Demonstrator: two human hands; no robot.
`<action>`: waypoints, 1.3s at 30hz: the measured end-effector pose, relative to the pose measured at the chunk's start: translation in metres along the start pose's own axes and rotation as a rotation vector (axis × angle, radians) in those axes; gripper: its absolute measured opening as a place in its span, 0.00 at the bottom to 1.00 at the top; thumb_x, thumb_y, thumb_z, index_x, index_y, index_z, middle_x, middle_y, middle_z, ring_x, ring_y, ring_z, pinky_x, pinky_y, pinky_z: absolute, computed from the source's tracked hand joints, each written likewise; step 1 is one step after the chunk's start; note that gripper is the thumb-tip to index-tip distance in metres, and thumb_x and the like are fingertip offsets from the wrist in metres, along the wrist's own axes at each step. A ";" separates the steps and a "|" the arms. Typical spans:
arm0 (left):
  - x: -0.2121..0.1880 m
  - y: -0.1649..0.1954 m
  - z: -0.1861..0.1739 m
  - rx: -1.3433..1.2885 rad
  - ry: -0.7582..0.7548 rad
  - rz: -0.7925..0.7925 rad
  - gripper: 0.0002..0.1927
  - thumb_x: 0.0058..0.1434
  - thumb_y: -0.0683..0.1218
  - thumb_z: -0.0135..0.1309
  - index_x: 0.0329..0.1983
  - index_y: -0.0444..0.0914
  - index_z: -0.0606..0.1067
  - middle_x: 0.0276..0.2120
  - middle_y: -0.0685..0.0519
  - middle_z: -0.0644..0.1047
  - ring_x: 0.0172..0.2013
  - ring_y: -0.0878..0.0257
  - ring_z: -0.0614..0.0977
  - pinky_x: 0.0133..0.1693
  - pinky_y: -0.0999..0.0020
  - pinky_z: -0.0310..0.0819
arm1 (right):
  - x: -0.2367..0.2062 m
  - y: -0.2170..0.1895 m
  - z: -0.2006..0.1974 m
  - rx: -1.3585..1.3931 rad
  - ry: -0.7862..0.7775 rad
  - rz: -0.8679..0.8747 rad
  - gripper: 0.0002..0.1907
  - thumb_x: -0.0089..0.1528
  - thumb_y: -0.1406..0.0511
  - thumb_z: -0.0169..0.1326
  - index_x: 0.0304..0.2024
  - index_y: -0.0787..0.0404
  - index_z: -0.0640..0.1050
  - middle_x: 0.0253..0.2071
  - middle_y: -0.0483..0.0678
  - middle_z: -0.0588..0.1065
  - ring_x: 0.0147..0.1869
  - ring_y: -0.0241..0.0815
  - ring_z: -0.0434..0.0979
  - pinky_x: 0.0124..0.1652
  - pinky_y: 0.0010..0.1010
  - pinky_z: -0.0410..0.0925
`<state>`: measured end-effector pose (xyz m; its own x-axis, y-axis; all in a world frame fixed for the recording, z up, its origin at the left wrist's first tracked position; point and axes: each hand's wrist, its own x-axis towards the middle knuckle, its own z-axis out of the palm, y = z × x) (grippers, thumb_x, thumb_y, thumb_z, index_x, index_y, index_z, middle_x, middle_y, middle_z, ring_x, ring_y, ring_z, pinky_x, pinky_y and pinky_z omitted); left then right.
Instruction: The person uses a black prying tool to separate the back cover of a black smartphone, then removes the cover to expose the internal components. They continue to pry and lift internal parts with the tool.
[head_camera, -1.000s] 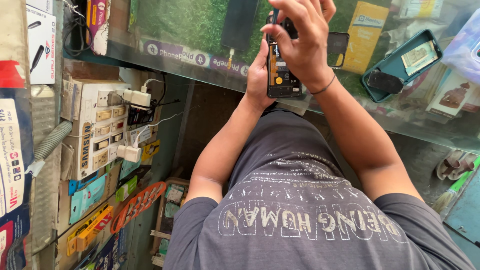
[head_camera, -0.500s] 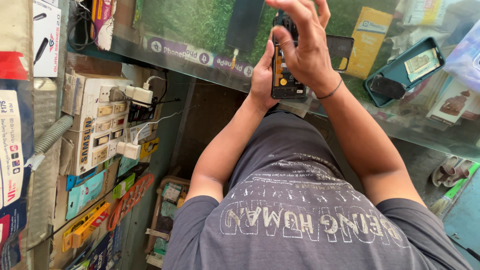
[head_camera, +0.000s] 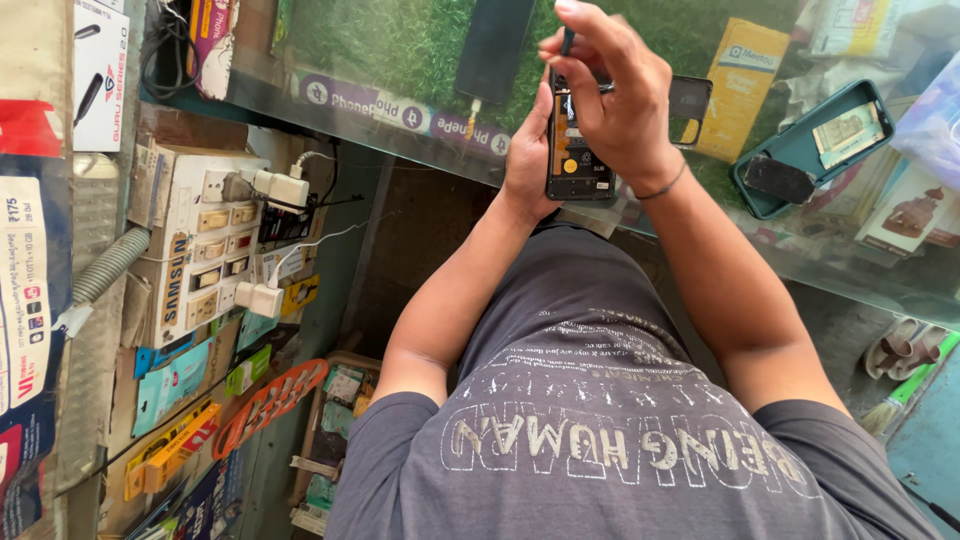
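two hands meet over the glass worktop (head_camera: 330, 95): the left hand (head_camera: 527, 155) cradles an opened phone (head_camera: 577, 150) from below-left, as before; the right hand (head_camera: 620, 100), just right of it, has shifted, fingers now pinching a thin dark tool (head_camera: 567, 40) above the phone's exposed back.

I see the opened phone (head_camera: 578, 150) held over the near edge of the glass worktop (head_camera: 400, 60), my left hand (head_camera: 528, 150) to its left and my right hand (head_camera: 615, 100) on top of it. To the right on the worktop lies a phone case (head_camera: 810, 150), a box (head_camera: 740, 85) between them. A switchboard (head_camera: 205, 250) hangs far left.
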<state>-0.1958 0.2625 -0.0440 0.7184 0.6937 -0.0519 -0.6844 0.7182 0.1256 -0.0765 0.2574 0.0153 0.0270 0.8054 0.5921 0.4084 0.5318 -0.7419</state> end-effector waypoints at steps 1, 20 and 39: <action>0.000 0.000 0.000 -0.007 0.014 0.012 0.26 0.82 0.58 0.29 0.70 0.39 0.65 0.57 0.49 0.77 0.57 0.58 0.80 0.58 0.60 0.78 | -0.001 0.000 0.000 -0.016 -0.021 0.003 0.24 0.71 0.82 0.53 0.66 0.62 0.66 0.55 0.55 0.76 0.51 0.44 0.83 0.48 0.31 0.78; -0.005 -0.003 -0.005 0.083 -0.051 0.051 0.25 0.84 0.57 0.29 0.81 0.53 0.49 0.64 0.50 0.72 0.59 0.59 0.79 0.59 0.60 0.78 | -0.012 0.006 -0.021 -0.014 -0.131 0.086 0.27 0.79 0.80 0.51 0.71 0.57 0.56 0.50 0.54 0.73 0.46 0.43 0.77 0.50 0.31 0.75; 0.001 -0.002 0.011 -0.009 -0.037 -0.009 0.24 0.81 0.60 0.30 0.60 0.40 0.71 0.50 0.47 0.80 0.49 0.54 0.84 0.56 0.40 0.80 | 0.051 0.000 -0.041 -0.547 -0.788 -0.306 0.30 0.67 0.70 0.58 0.69 0.63 0.64 0.38 0.50 0.75 0.45 0.51 0.78 0.44 0.40 0.72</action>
<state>-0.1922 0.2616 -0.0337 0.7283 0.6851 -0.0163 -0.6791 0.7248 0.1164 -0.0380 0.2877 0.0584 -0.6797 0.7030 0.2094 0.6647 0.7110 -0.2295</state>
